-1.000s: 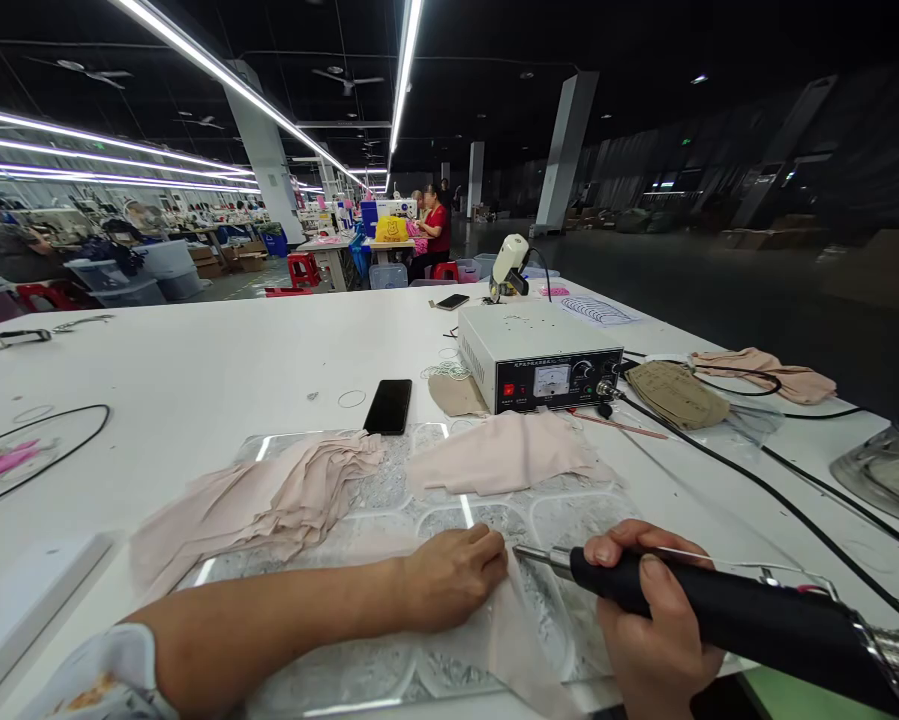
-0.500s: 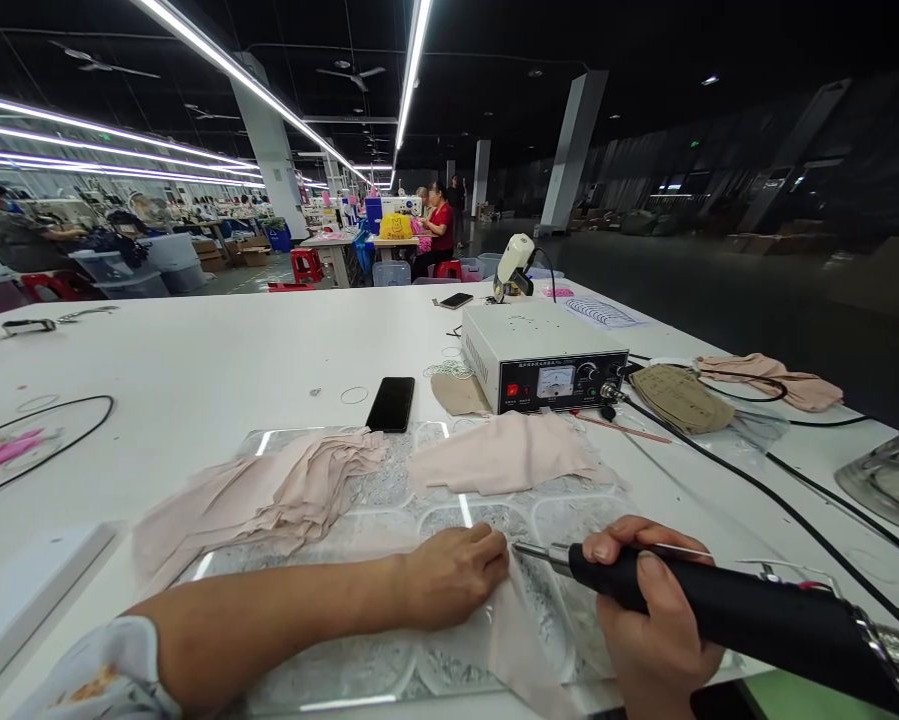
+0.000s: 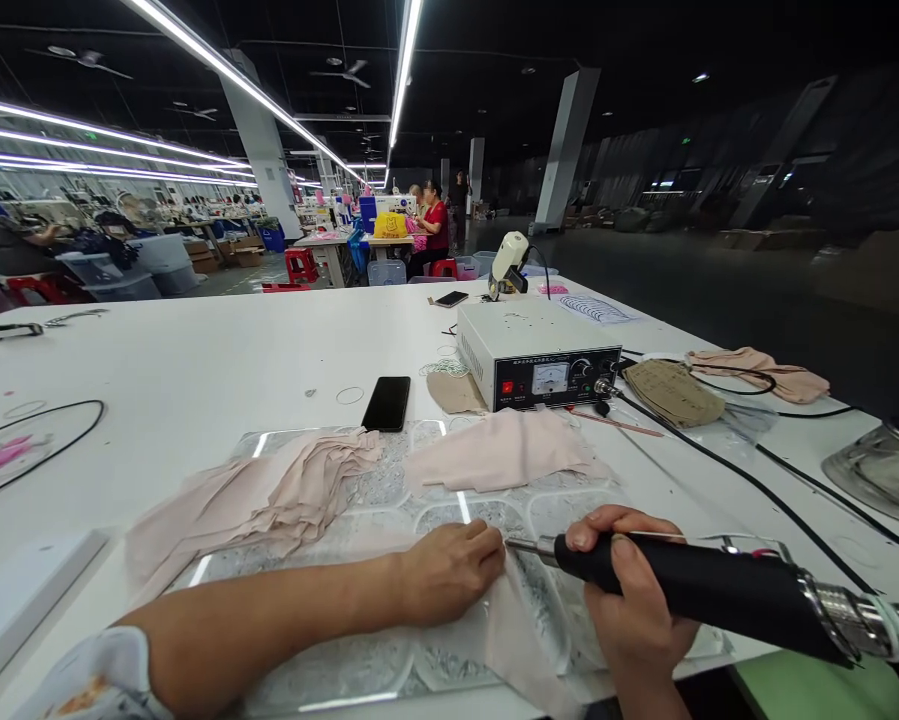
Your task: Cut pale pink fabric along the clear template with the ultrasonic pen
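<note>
Lower centre, nearest the work: the pale pink fabric strip (image 3: 520, 640) lies on the clear patterned plate (image 3: 441, 670), its lower end running past the plate's near edge. Risk, judged: that loose end could drag the cloth askew if the pressing fingers ease. Chief hazard: the metal tip of the black-handled tool (image 3: 719, 590) sits just beside the left fingers; a slip of the right wrist could bring it onto skin or off line on the cloth. Tip-to-cloth contact cannot be told. Farther, the black cable (image 3: 719, 465) from the control box (image 3: 539, 350), upper right of centre, might catch and jerk the tool if it is the tool's lead; that join is not clear.

Pose: right hand (image 3: 633, 590), lower right, wraps the handle, thumb along the near side, tip aimed left. Left hand (image 3: 449, 575) lies palm down, fingers bunched narrow over the strip; pinching or merely pressing, cannot tell. Its forearm slants in from the lower left. Beyond it: the layered fabric stack (image 3: 291, 490), then the smartphone (image 3: 387, 404).
</note>
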`<state>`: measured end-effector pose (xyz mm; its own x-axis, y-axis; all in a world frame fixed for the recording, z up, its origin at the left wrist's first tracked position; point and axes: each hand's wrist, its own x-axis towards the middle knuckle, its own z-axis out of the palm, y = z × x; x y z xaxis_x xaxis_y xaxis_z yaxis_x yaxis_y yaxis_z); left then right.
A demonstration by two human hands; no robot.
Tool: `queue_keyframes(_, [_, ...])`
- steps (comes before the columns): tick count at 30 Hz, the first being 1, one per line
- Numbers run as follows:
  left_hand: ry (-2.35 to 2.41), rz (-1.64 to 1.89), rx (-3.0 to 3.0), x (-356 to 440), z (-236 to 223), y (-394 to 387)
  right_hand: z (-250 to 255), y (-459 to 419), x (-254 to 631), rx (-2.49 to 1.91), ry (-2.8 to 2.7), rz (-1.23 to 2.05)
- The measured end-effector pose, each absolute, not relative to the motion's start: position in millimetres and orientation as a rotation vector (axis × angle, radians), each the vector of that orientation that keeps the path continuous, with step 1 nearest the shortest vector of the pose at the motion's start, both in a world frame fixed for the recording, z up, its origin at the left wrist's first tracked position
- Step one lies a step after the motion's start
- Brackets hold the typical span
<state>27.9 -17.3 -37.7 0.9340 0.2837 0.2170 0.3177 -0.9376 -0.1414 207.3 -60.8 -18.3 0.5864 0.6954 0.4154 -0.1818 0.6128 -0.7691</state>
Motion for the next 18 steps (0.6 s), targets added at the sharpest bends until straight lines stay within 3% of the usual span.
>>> queue_keyframes(18, [-0.591, -0.477, -2.929, 29, -31, -20, -21, -79, 220, -0.670, -0.540, 0.733])
